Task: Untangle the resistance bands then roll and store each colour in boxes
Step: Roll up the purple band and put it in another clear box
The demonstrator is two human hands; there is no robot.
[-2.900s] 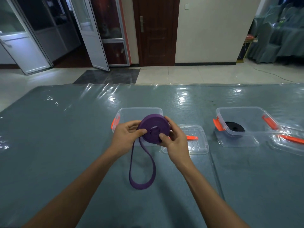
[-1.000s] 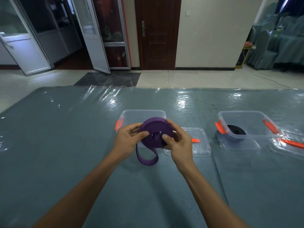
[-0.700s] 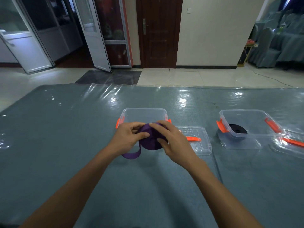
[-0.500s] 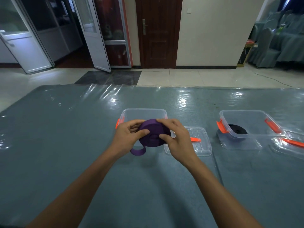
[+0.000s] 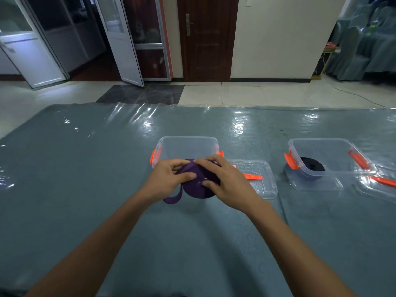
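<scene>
While the left hand and right hand are pinching the purple roll, the open box is sitting directly beyond it.

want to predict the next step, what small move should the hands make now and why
Probably wrap the short loose tail onto the purple band roll: left hand and right hand both grip the roll, and only that tail hangs free.

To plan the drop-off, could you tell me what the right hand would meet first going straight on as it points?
Likely the near wall of the open clear box, just beyond the purple roll that the right hand holds, though depth is unclear.
</scene>
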